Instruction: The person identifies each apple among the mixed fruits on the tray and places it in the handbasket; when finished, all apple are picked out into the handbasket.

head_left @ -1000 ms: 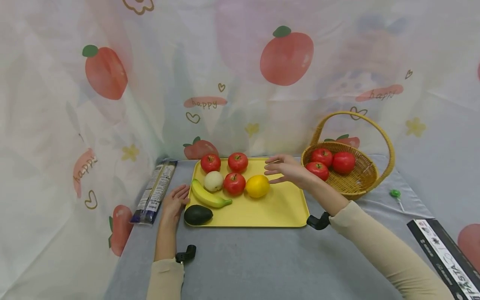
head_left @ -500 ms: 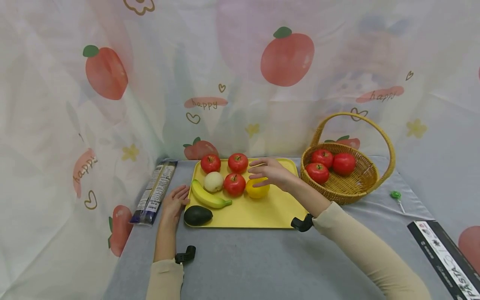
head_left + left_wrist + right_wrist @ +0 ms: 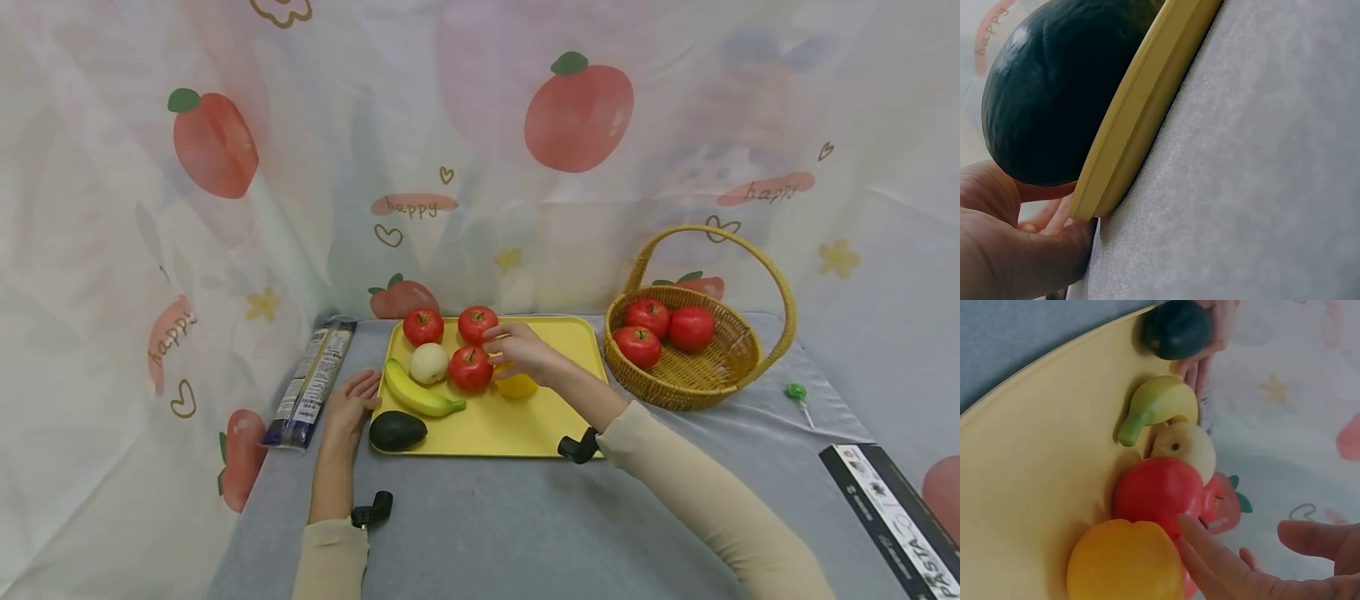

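Note:
My right hand [image 3: 521, 352] is above the yellow tray [image 3: 555, 425], fingers extended and thumb apart. It partly covers a yellow round fruit [image 3: 516, 386] and reaches toward a red apple [image 3: 470, 372]. In the right wrist view its fingertips overlap that apple; whether they touch it, I cannot tell. At the tray's left edge rests my left hand [image 3: 351, 407], fingers fairly straight, close to a dark green avocado [image 3: 397, 431]. A banana [image 3: 420, 392], a pale round fruit [image 3: 429, 363] and two further apples, one at back left [image 3: 423, 326] and one behind [image 3: 476, 323], also lie there.
A wicker basket [image 3: 738, 358] with a tall handle holds three red apples at the right. Left of the tray lies a long plastic packet [image 3: 311, 383]. A green lollipop [image 3: 797, 392] and a black pasta box [image 3: 892, 508] lie at the right. Printed cloth hangs behind.
My right hand has moved left across the tray, from right of the yellow fruit to over it and beside the red apple. My left hand has stayed at the tray's edge.

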A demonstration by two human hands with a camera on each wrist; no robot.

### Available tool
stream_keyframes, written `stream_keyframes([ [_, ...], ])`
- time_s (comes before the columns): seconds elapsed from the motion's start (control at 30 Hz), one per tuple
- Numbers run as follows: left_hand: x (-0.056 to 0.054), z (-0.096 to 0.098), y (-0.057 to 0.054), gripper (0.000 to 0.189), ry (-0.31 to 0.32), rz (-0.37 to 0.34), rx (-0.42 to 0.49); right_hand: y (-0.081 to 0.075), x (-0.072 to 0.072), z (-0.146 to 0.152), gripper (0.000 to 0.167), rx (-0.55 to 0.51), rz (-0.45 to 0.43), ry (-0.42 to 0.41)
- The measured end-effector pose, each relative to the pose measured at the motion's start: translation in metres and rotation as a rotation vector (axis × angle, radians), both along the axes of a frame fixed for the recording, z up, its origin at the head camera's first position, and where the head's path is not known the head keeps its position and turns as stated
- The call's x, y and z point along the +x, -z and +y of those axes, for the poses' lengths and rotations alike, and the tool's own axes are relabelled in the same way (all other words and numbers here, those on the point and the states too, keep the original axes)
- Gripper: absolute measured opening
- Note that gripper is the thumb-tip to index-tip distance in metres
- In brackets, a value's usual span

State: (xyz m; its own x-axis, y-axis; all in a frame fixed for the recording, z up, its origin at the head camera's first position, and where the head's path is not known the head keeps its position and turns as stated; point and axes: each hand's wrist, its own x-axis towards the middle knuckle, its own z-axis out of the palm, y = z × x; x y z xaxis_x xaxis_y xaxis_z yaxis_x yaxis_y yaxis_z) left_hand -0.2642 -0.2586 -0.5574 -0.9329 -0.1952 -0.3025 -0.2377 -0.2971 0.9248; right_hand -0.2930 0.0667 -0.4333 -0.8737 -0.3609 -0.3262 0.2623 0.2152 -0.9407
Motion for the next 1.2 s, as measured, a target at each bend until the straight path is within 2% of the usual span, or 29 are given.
stream_keyframes([
  [0.2, 0.001, 0.000, 0.000, 0.074, 0.007, 0.003, 0.008, 0.010, -0.006, -0.001, 0.048, 0.019, 0.013, 0.010],
  [0.5, 0.000, -0.002, 0.001, 0.075, 0.005, 0.000, -0.010, 0.012, -0.012, -0.014, 0.051, 0.080, 0.037, -0.005],
  [0.67, 0.001, -0.001, 0.001, 0.075, 0.010, 0.001, -0.009, 0.019, -0.017, -0.022, 0.051, 0.118, 0.040, -0.004],
  [0.93, 0.000, -0.002, 0.000, 0.074, 0.009, -0.005, -0.014, 0.028, -0.026, -0.029, 0.051, 0.195, 0.114, -0.003],
  [1.2, -0.002, -0.002, 0.001, 0.074, -0.004, -0.015, -0.030, 0.033, -0.030, -0.040, 0.046, 0.318, 0.182, -0.012],
])
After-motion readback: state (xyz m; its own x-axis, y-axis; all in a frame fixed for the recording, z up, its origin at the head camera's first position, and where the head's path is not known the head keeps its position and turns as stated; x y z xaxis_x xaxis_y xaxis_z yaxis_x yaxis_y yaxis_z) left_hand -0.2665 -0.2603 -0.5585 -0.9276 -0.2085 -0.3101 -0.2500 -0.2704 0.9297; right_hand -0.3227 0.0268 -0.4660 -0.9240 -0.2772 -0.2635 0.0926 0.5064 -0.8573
